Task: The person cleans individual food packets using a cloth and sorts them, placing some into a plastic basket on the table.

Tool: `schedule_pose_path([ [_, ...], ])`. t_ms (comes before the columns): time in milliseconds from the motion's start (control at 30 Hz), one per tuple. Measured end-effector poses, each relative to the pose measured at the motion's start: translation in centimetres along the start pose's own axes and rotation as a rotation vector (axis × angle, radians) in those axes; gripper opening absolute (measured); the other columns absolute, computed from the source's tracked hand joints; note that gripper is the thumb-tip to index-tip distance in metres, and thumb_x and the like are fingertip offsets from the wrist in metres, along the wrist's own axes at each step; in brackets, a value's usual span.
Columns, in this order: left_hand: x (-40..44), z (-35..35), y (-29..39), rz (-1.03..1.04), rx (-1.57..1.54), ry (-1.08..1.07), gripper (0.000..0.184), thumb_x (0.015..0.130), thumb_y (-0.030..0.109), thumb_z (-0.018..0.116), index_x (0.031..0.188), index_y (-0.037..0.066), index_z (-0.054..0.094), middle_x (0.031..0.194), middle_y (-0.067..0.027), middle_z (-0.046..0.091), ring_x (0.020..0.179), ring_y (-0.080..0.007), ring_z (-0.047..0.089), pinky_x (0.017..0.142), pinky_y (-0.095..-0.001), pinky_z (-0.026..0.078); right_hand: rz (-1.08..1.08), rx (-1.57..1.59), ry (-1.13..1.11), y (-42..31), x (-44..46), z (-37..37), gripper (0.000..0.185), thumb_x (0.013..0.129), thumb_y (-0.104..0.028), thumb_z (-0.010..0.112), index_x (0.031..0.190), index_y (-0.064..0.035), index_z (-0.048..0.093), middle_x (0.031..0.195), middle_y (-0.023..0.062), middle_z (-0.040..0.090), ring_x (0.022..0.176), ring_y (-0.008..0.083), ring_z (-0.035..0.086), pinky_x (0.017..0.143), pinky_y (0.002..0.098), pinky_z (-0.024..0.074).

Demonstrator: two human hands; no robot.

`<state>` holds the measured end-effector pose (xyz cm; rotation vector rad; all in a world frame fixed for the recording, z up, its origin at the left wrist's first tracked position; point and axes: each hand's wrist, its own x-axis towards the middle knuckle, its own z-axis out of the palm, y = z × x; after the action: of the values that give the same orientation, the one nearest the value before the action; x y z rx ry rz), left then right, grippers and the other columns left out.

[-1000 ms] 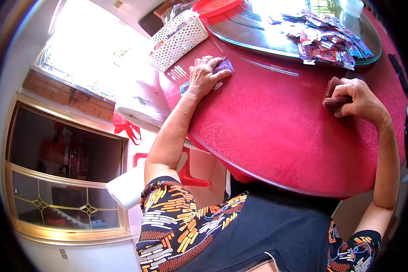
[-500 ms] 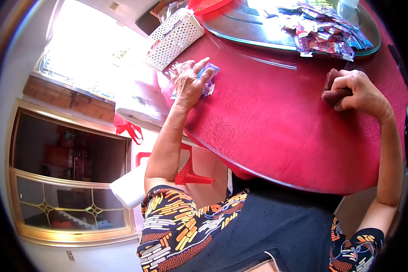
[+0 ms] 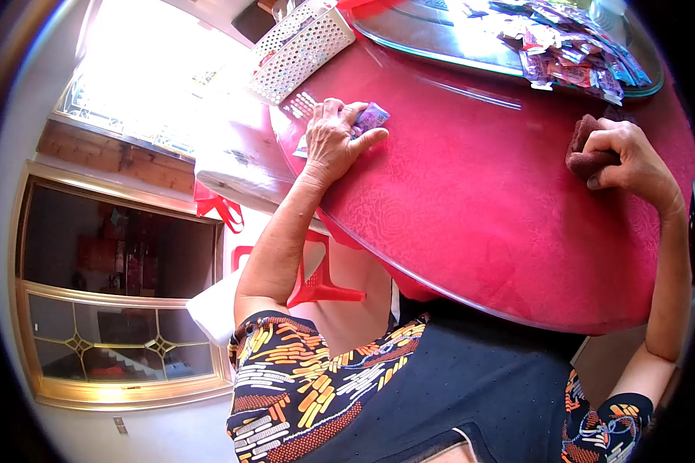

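Observation:
On the red table (image 3: 440, 224), toward its left edge, my left hand (image 3: 333, 145) rests over small purple packets (image 3: 374, 116). Its fingers bend down over them while the thumb stands apart, and part of the packets is hidden under the palm. A packet's end shows beyond the fingers. On the right side of the table my right hand (image 3: 629, 158) is closed around a folded brown cloth (image 3: 587, 150), pressing it near the tabletop.
A glass turntable (image 3: 440, 63) at the back carries a heap of purple and red packets (image 3: 575, 54). At the back left stands a white perforated basket (image 3: 305, 54). Below the table's left edge are a red stool (image 3: 322, 289) and a red bag (image 3: 218, 207).
In the picture, my left hand has shifted slightly right; its fingers are more bent over the packets. My right hand still grips the cloth. The view has shifted a little.

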<state>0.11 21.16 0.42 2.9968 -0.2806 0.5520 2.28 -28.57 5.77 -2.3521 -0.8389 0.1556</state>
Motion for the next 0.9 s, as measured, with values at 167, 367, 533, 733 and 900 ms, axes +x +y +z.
schedule_pose_path([
  [167,-0.1,0.3,-0.5,0.075,-0.103,0.13,0.056,0.086,0.061,0.078,0.098,0.007,0.073,0.098,-0.0122,0.063,0.091,-0.0326,0.066,0.075,-0.0467,0.053,-0.031,-0.016,-0.005,0.6,0.2,0.1,0.029,0.06,-0.007,0.087,0.083,0.0008,0.071,0.078,0.01,0.061,0.075,0.0254,0.057,0.069,0.0411,0.045],
  [367,-0.6,0.6,-1.3,0.106,-0.24,0.242,0.03,0.083,0.033,0.084,0.085,0.006,0.071,0.081,-0.0097,0.063,0.068,-0.0305,0.066,0.062,-0.0427,0.051,0.002,-0.033,-0.002,0.0,-0.1,0.0,0.028,0.06,-0.007,0.086,0.083,0.0001,0.071,0.081,0.0091,0.062,0.077,0.0243,0.058,0.072,0.0401,0.0461],
  [533,-0.9,0.1,-0.8,-0.098,-0.436,0.302,0.022,0.081,0.019,0.084,0.08,0.003,0.07,0.075,-0.0088,0.068,0.062,-0.0197,0.066,0.061,-0.0356,0.053,0.023,-0.001,-0.044,0.3,0.2,-0.2,0.027,0.062,-0.008,0.086,0.083,0.0005,0.071,0.082,0.0087,0.062,0.079,0.0237,0.059,0.073,0.0392,0.0471],
  [733,-0.4,-0.2,-2.2,-0.395,-0.911,0.407,0.015,0.083,0.013,0.084,0.079,0.004,0.073,0.071,0.0032,0.065,0.062,-0.0055,0.058,0.058,-0.0262,0.049,-0.014,0.017,-0.047,0.3,0.3,-0.3,0.028,0.061,-0.008,0.085,0.083,0.0014,0.07,0.082,0.0092,0.062,0.076,0.0235,0.059,0.071,0.0389,0.047],
  [900,1.2,-1.6,-2.5,-0.564,-1.362,0.55,0.012,0.082,0.006,0.081,0.087,-0.001,0.073,0.077,-0.0024,0.069,0.063,-0.0103,0.065,0.059,-0.0259,0.055,-0.014,0.02,-0.042,-0.3,0.2,-0.4,0.029,0.061,-0.007,0.085,0.083,0.0021,0.069,0.082,0.0101,0.061,0.074,0.0237,0.059,0.069,0.0379,0.0467],
])
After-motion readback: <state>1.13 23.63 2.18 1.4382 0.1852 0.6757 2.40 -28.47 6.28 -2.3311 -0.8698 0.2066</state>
